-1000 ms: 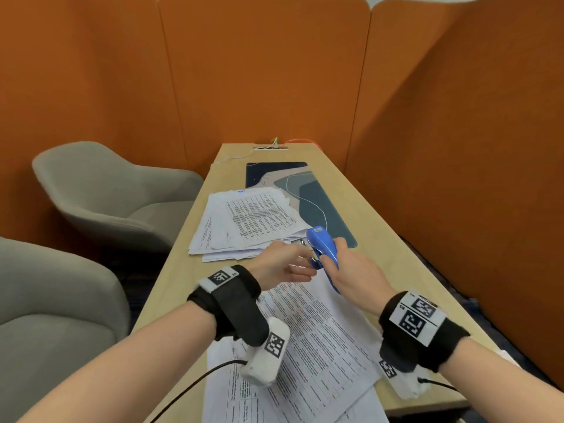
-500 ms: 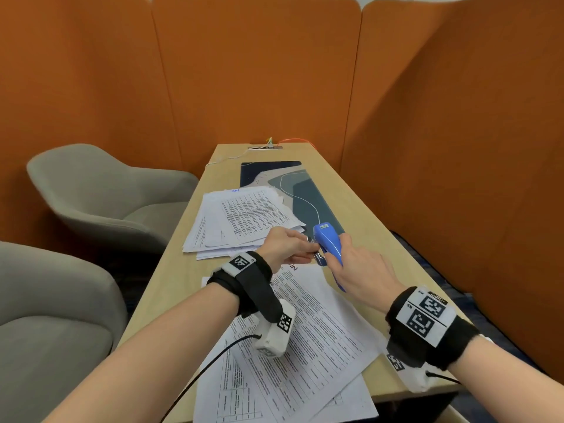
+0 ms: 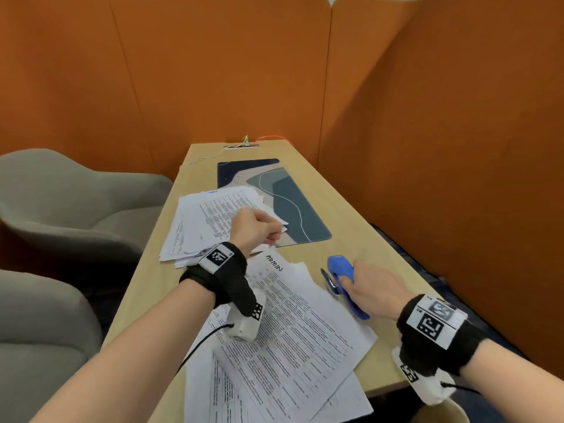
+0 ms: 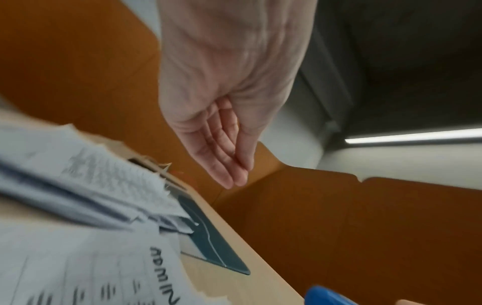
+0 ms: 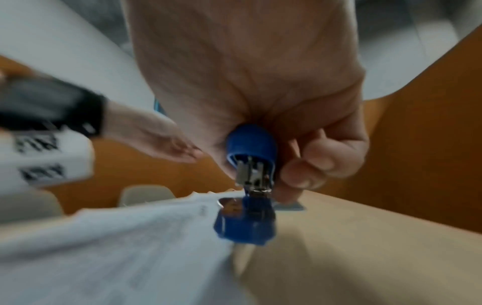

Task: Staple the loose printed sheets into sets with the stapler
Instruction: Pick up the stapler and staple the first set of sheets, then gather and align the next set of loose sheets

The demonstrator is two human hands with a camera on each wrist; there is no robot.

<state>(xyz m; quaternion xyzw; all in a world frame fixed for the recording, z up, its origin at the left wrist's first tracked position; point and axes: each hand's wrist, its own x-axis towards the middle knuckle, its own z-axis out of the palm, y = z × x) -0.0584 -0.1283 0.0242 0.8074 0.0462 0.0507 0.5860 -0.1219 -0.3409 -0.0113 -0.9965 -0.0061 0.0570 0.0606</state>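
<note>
Right hand (image 3: 374,290) curled around blue stapler (image 3: 340,268), on table (image 3: 360,239) just right of near printed sheets (image 3: 293,331). Left hand (image 3: 254,227) over far paper pile (image 3: 207,221), fingers relaxed, holding nothing.

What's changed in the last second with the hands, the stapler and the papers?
The left hand left the blue stapler and reached out over the far paper stack, fingers relaxed, holding nothing. The right hand carried the stapler right, off the near sheets. Both stacks stayed put.
</note>
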